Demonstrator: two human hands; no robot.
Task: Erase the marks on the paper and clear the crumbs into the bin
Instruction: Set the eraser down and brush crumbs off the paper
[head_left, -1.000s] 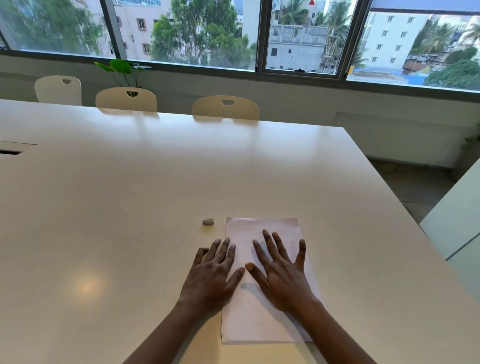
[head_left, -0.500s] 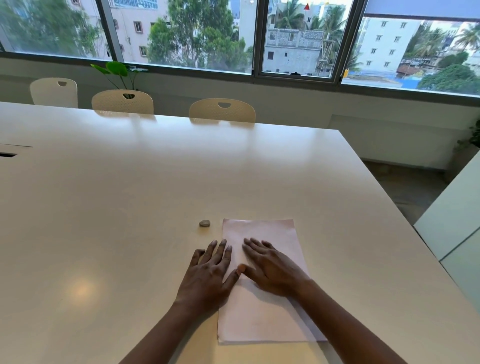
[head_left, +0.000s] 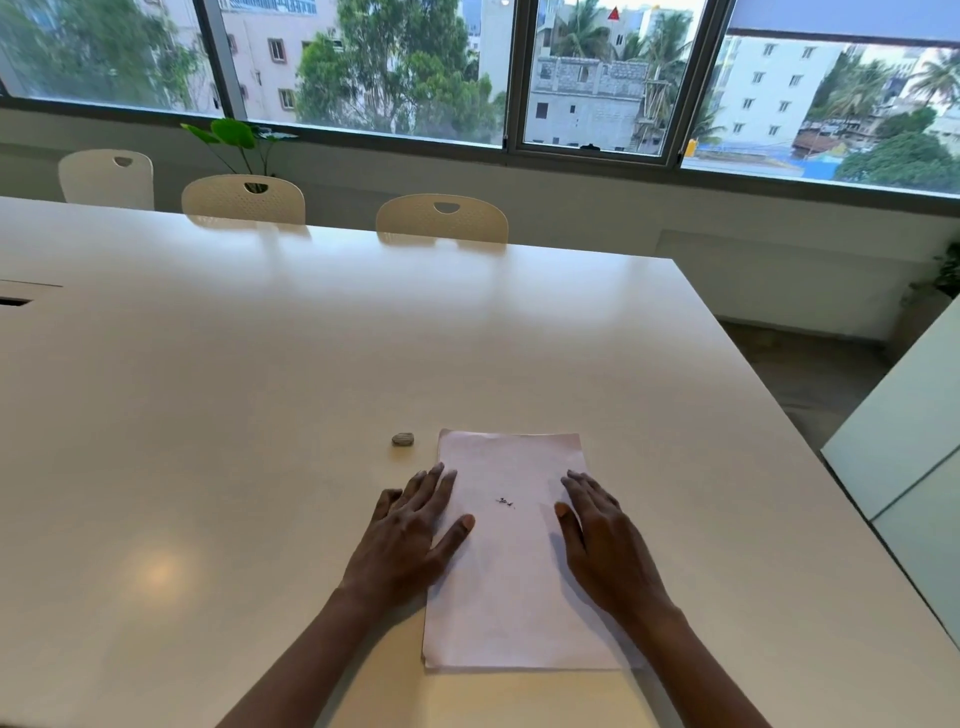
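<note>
Crumbs (head_left: 505, 502) mid paper (head_left: 514, 597), between L hand (head_left: 410, 535) & R hand (head_left: 608, 545), slightly nearer L; both flat, fingers straight, on its long sides; long axis towards table's (head_left: 260, 389) far edge.

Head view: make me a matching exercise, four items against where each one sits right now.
Items:
1. eraser
2. dark specks
3. left hand
4. right hand

Places:
a. flat on the right edge of the paper
b. on the table, beside the paper's far left corner
c. mid-paper, between the two hands
d. flat across the paper's left edge, thumb on the sheet

Pairs: 1-b, 2-c, 3-d, 4-a
</note>
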